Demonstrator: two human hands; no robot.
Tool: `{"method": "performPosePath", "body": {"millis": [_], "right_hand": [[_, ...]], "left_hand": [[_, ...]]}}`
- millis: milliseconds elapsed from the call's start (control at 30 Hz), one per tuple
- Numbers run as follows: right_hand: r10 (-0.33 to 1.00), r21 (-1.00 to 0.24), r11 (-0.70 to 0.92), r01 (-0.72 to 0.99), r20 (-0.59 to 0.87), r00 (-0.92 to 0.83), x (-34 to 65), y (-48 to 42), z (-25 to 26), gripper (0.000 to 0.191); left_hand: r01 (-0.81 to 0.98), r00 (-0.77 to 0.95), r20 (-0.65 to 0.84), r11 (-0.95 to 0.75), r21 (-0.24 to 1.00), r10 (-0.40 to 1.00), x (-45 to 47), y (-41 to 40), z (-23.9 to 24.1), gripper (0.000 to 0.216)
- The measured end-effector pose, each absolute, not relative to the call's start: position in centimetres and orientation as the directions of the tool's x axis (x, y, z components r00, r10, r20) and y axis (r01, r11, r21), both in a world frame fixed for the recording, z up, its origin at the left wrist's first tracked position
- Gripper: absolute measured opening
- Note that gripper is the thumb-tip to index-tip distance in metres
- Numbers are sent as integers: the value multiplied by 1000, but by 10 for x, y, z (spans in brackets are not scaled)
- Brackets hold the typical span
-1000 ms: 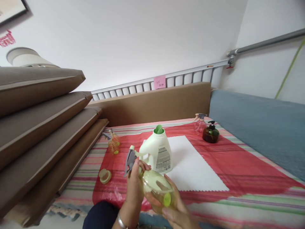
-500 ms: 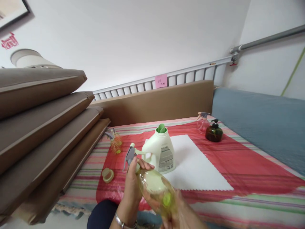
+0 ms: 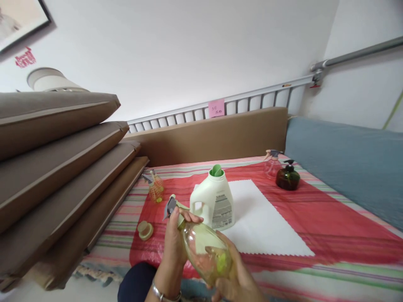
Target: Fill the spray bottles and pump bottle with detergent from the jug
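Note:
My left hand (image 3: 175, 239), with a silver bracelet at its wrist, is closed around the neck of a clear yellowish spray bottle (image 3: 200, 245). The bottle lies tilted, its grey and cream trigger head up to the left. Around its lower end wrap the fingers of my right hand (image 3: 237, 272). A bright yellow-green patch shows near the base. Just behind stands a pale green detergent jug (image 3: 209, 197) with an open mouth and a green spout. To the left a round cream cap (image 3: 145, 230) rests on the red sheet (image 3: 302, 209).
Two small spray bottles (image 3: 155, 191) stand at the back left. At the back right are a pink spray bottle (image 3: 271, 165) and a dark pump bottle (image 3: 287, 178). White paper (image 3: 267, 226) lies beneath the jug. Stacked brown cushions (image 3: 63, 167) rise on the left.
My right hand has shifted slightly at the bottle's lower end, and its fingers now show more clearly against the side. The whole view has shifted a little; both hands keep hold of the bottle.

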State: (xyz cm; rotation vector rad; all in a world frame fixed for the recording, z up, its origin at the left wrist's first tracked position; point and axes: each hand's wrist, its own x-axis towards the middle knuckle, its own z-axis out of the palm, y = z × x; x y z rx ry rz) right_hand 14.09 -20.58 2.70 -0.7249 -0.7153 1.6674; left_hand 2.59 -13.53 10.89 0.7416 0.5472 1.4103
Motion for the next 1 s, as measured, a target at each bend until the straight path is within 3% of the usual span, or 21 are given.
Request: {"method": "performPosePath", "body": {"millis": [33,100,167,233,300,367,433,500,633,800,1000], "right_hand": [[983,-782,-170,-600,-93,-157,140,-206,27,120],[973,-752,-219,-622,-123,-194,141,-207,28,96],[910,-665,-389,-637,-171,-377,142,-207,29,74],[805,-571,-555,-605,-185,-564,144,-206,30,79],[754,-534,-615,-581,-181,-632,144,-206,31,83],[854,-606,-481,-633,-160,-495,144,-207,31,82],[946,-694,-291,-659,-107,-305,143,-209,31,100],[963,-717,-243,-653,-95,-254,143,-211,31,113],[885,-632,-429,-646,-149,-441,143,-211,30,78],[751,-404,-619,-674,-53,-658,143,-204,20,74],[765,-383,-608,-695,-50,-642,139,-207,16,69]], "left_hand": [[-663,104,100,-6,748,990,26,-136,110,34],[-641,129,124,-12,767,984,26,-138,112,34],[-628,166,127,6,778,978,26,-140,113,34],[-632,187,122,24,775,975,26,-141,114,34],[-641,177,116,25,767,977,25,-140,113,34],[-652,130,115,-2,758,985,24,-139,112,33],[-649,95,104,-17,760,990,24,-138,111,33],[-634,98,98,-14,774,990,24,-138,111,32],[-625,137,108,1,781,985,26,-139,110,31],[-635,230,104,68,770,968,27,-139,106,30],[-614,277,140,63,787,951,27,-141,109,34]]}}
